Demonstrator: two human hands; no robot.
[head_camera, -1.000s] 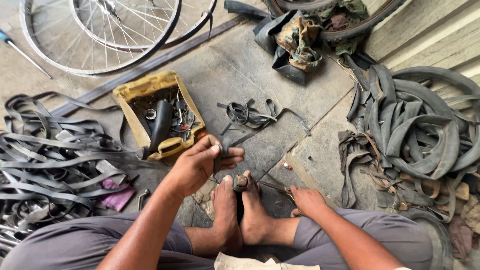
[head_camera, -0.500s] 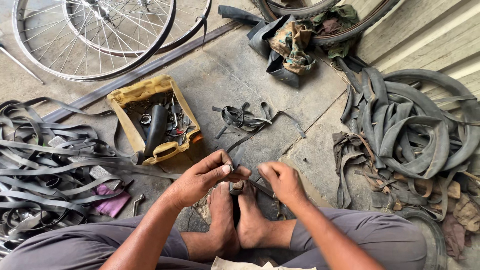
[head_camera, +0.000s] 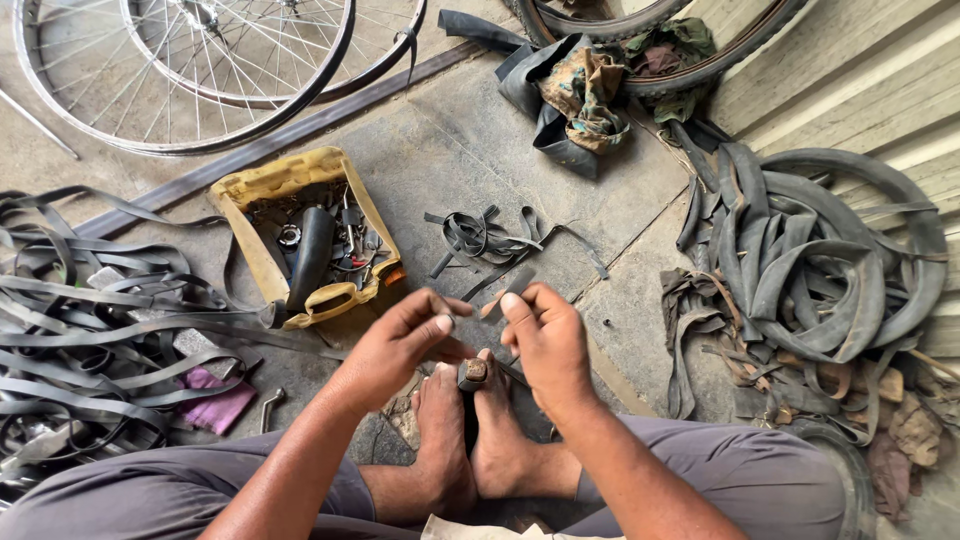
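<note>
Here, rubber strip (head_camera: 507, 293) pinched between both hands (head_camera: 480, 335), above the feet (head_camera: 470, 430).

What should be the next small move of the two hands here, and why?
Probably bring the small rubber strip down onto the dark piece clamped between the bare feet. The left hand and right hand both hold the strip by the fingertips, just above the feet, apart from that piece.
</note>
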